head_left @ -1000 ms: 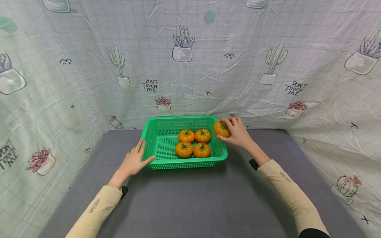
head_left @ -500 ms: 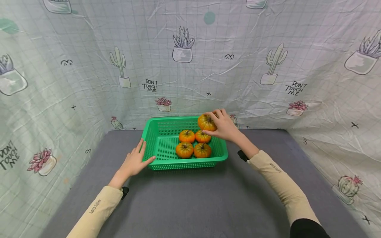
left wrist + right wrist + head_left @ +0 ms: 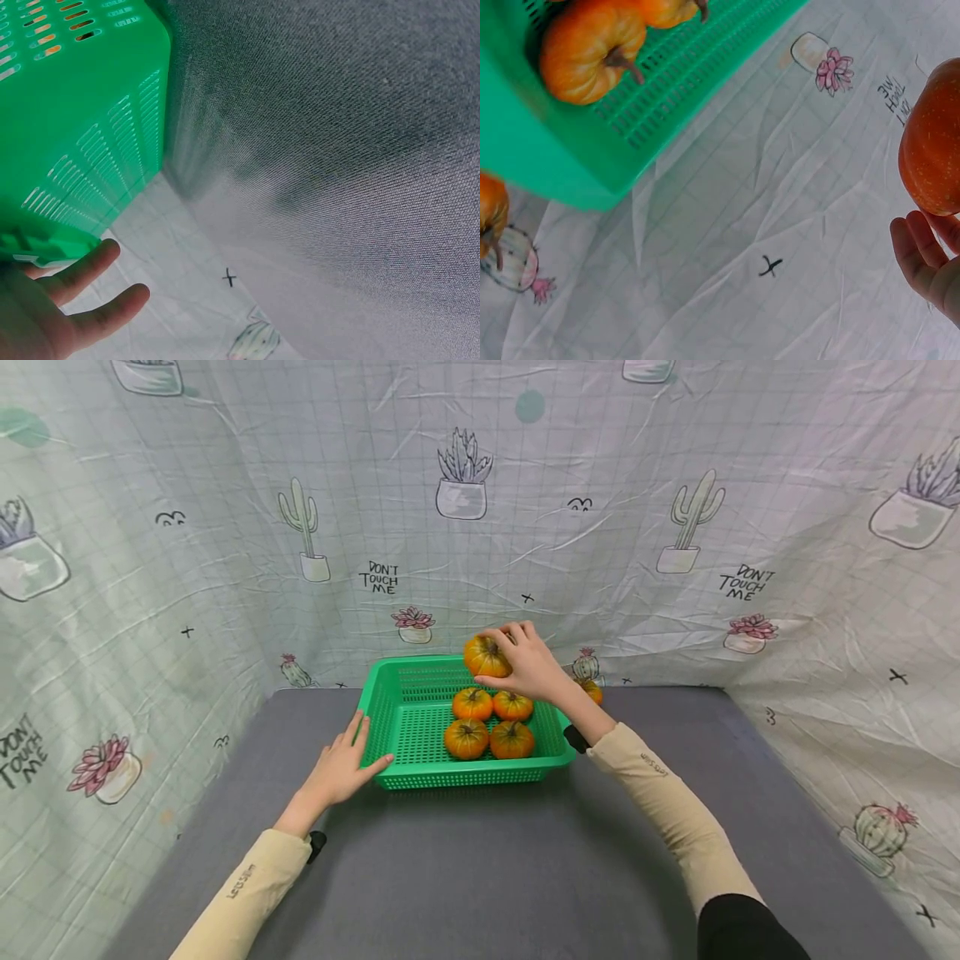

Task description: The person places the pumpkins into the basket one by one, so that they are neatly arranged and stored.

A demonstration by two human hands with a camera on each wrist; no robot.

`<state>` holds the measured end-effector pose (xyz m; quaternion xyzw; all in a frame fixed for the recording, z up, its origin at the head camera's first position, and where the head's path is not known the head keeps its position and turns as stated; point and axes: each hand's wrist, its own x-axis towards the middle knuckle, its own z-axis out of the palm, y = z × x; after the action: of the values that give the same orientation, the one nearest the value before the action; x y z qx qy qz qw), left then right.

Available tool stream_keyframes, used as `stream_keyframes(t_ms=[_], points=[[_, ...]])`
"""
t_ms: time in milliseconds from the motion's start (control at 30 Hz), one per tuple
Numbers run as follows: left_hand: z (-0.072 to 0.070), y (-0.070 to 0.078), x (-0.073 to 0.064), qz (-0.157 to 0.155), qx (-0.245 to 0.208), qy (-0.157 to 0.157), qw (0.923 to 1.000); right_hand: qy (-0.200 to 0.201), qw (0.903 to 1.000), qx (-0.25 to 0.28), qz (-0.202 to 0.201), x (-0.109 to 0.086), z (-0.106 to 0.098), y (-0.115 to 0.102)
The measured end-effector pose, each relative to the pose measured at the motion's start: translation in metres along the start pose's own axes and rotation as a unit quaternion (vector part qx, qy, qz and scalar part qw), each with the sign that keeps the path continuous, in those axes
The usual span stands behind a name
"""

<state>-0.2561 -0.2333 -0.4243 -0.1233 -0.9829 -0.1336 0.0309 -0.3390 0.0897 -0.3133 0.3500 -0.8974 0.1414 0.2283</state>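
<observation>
My right hand [image 3: 528, 664] holds a small orange pumpkin [image 3: 483, 656] over the back rim of a green plastic basket [image 3: 408, 767]. In the right wrist view the held pumpkin [image 3: 935, 142] shows at the right edge, with fingertips beneath it. My left hand [image 3: 337, 768] lies with spread fingers at the basket's front left corner, thumb along the front rim. The left wrist view has its fingers [image 3: 112, 315] near the basket's rim. Inside the basket, several pumpkins [image 3: 467, 740] sit grouped in the right half.
Another pumpkin [image 3: 591, 692] stands outside the basket, at its right back corner, partly hidden by my right wrist. A grey cloth-covered table [image 3: 480, 868] lies beneath. Behind and on both sides hangs a pale curtain [image 3: 525, 543] with printed cacti.
My right hand has carried the pumpkin left and upward, from the basket's right edge to its back rim. The pumpkin outside the basket has come into view. My left hand stays put.
</observation>
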Motion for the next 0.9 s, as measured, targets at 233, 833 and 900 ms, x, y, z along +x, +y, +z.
stream_keyframes(t_ms=[233, 833, 900], points=[[0.003, 0.000, -0.001, 0.000, -0.002, 0.000, 1.0000, -0.007, 0.9999, 0.010, 0.007, 0.013, 0.014, -0.006], [0.002, -0.001, 0.001, 0.002, -0.003, 0.002, 1.0000, -0.045, 0.9977, 0.012, 0.050, 0.035, 0.064, -0.008], [0.002, -0.001, 0.002, 0.001, -0.004, 0.002, 1.0000, -0.051, 0.9971, 0.009, 0.056, 0.037, 0.069, -0.009]])
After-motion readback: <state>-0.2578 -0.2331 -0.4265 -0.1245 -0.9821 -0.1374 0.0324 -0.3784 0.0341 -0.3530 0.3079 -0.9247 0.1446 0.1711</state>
